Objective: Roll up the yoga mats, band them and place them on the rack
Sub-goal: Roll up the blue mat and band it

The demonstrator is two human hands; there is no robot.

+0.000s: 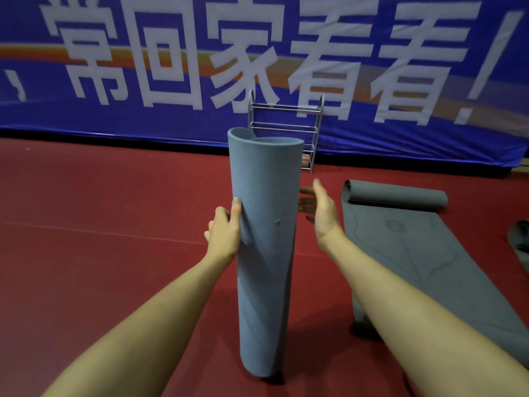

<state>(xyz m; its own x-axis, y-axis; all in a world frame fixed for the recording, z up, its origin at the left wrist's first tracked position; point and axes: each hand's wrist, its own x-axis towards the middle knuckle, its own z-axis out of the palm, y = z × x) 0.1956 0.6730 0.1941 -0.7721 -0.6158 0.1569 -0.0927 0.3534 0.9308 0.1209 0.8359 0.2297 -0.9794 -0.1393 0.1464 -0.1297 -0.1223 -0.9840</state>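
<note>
The rolled mat (267, 253) hides the rack's (286, 124) lower left part and the right hand's (322, 213) fingertips. The flat mat (415, 253) runs off the right edge, as does a grey piece (519, 242) there. The banner (257, 53) is blurred and cropped.
</note>
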